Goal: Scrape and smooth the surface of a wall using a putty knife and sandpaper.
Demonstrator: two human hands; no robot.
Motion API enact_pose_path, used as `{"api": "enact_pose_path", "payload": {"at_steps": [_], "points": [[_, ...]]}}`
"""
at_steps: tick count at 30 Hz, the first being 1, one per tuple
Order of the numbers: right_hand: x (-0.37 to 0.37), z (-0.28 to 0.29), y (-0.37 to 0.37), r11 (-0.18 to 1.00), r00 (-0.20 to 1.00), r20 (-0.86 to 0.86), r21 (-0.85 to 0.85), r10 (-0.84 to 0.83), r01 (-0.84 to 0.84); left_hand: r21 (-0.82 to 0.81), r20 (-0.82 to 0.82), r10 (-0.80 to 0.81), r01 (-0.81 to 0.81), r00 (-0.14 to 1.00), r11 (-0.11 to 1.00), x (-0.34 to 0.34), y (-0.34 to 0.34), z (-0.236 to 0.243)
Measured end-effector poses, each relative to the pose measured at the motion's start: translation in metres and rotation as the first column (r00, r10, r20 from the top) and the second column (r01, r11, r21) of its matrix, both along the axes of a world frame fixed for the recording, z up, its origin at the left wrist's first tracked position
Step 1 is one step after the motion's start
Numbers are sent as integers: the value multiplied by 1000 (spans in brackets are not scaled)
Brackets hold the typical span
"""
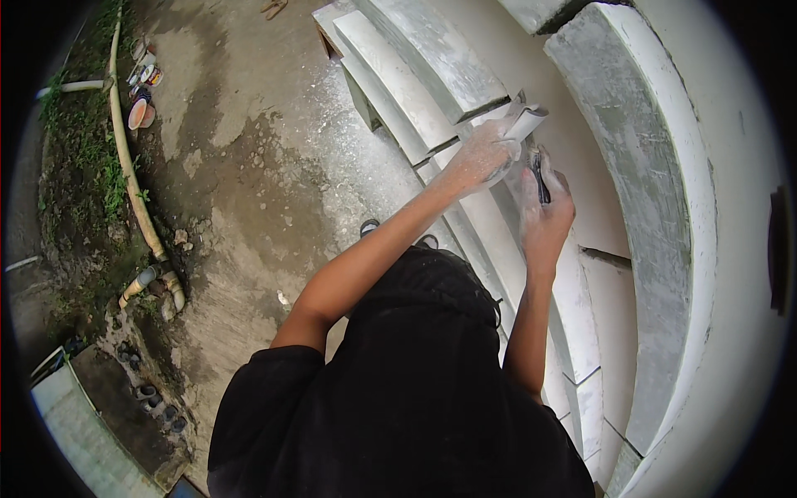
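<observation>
My left hand (486, 158), coated in white dust, grips a wide metal blade (525, 122), like a putty knife, with white material on it; its handle is hidden by the fingers. A little to the right, my right hand (546, 207) holds a black-handled tool (541, 187), its small tip pointed up toward the wide blade. Both hands are over long white stepped slabs (382, 83) with grey-smeared faces and dark gaps between some sections.
A curved grey-white slab (639, 191) stands along the right, beside a pale wall (739, 207). On the left are stained concrete ground (224, 183), a plastic pipe (129, 166), weeds, several small containers (141, 114), shoes (148, 396) and a pale panel (83, 423).
</observation>
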State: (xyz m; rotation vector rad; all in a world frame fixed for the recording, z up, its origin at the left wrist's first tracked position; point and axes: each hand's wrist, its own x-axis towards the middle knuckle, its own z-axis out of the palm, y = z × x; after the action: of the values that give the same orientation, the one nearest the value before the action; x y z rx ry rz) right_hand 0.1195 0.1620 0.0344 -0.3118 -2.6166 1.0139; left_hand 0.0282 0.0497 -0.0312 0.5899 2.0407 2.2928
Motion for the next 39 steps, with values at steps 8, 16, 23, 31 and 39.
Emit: {"api": "enact_pose_path", "payload": {"at_steps": [8, 16, 23, 31, 39], "points": [[3, 6, 2, 990, 999, -42, 142, -18, 24, -96, 122, -52, 64, 991, 993, 18, -37, 29], [-21, -6, -11, 979, 996, -32, 181, -86, 90, -100, -360, 55, -97, 931, 990, -15, -7, 10], [-30, -23, -10, 997, 988, -153, 72, -31, 42, 9, 61, -140, 140, 988, 990, -15, -10, 9], [-43, -13, -25, 991, 993, -75, 90, -90, 96, -7, 64, -214, 215, 975, 977, -30, -16, 8], [-30, -20, -25, 990, 986, -128, 85, -104, 116, -141, 207, -292, 324, 934, 935, -26, -22, 22]]}}
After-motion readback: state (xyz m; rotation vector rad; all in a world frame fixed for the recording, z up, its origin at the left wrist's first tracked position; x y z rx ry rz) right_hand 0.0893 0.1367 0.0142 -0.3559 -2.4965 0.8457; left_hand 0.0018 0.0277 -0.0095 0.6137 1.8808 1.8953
